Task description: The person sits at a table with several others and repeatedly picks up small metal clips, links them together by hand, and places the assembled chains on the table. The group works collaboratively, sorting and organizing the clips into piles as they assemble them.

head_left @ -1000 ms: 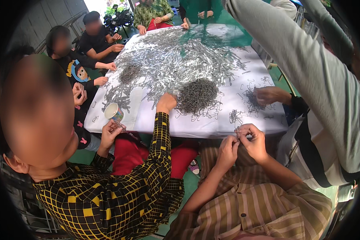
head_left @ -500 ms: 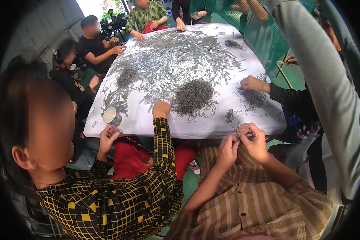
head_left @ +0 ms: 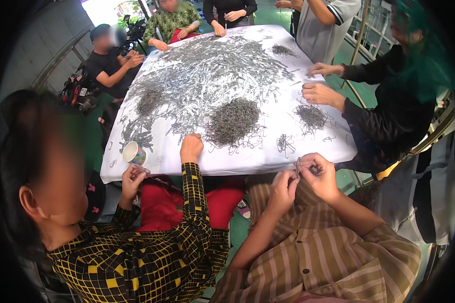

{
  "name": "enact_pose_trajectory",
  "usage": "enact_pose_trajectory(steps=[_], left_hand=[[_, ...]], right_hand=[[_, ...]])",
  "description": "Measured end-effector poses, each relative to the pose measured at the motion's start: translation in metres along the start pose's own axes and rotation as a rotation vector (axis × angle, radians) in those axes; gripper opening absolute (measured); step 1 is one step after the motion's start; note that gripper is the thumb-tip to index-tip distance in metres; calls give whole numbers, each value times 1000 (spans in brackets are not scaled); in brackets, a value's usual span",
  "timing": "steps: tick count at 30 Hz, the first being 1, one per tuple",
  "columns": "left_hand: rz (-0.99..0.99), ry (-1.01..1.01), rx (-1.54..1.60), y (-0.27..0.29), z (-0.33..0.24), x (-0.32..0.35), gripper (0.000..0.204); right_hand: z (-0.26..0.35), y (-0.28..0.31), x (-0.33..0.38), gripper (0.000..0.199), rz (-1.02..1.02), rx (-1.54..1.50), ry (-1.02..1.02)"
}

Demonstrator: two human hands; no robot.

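Step in hand, as I read it: fitting or sorting one small metal clip. Left hand (head_left: 283, 188) and right hand (head_left: 316, 174) meet just below the near edge of the table (head_left: 258, 159), fingertips pinched together on a thin wire clip (head_left: 299, 165). It's too small to tell which hand carries it, or whether there are two pieces. Both hands narrow, pinch grip, held in the air off the table.

Supply: dark clip pile (head_left: 233, 121) at the near-middle, small loose bunch (head_left: 285, 144) by the near edge, closest to the hands. Big spread of silver strips (head_left: 207, 76) across the centre.

Next move likely calls for fine fingertip alignment, then a short reach forward to the loose bunch.

Versus half a second ago: hands in the same pinch, same spot. The neighbour's hand (head_left: 191, 147) still rests at the near edge; the view has shifted a little, showing more of the far right side.
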State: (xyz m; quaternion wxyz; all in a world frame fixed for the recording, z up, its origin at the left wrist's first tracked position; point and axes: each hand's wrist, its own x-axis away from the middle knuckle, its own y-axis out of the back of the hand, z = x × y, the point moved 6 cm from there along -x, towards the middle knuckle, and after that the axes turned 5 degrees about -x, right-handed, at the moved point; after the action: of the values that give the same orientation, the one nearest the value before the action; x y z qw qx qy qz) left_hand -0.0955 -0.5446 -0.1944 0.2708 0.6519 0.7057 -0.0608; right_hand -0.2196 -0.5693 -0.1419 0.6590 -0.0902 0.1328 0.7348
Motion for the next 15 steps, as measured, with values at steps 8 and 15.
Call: enact_pose_trajectory(steps=[8,15], left_hand=[[210,91,99,-3,10,-2,14],[147,238,-113,18,44,-26,12]], right_hand=[[-3,14,5,13,-15,-9,-54],[-8,24,2,16,-12,44,-72]])
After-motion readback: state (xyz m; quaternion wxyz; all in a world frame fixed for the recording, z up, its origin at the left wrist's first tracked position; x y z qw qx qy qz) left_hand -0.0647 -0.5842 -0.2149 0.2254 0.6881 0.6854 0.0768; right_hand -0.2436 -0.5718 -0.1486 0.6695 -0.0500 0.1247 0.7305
